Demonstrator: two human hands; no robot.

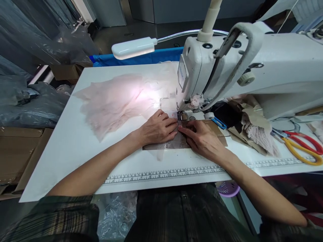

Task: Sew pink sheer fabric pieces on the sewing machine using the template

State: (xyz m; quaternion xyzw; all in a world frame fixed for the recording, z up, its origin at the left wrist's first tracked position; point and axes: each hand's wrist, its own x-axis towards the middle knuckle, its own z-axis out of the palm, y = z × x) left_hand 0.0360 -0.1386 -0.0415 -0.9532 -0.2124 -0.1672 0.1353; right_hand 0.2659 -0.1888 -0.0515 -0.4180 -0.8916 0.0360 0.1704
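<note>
Sheer pale pink fabric spreads in loose folds over the left of the white table, and its edge runs under the needle area of a white sewing machine. Just left of the presser foot, my left hand presses the fabric, its fingers bent and close together. My right hand is in front of the foot, thumb and forefinger closed at the fabric's edge. Both hands rest over a brown taped sheet. The fabric between the fingertips is partly hidden.
A white lamp lights the fabric. Right of the machine bed lie a blue snipping tool, fabric scraps and red-and-yellow scissors. A printed ruler follows the front edge. Cardboard boxes and plastic-wrapped bundles stand at left.
</note>
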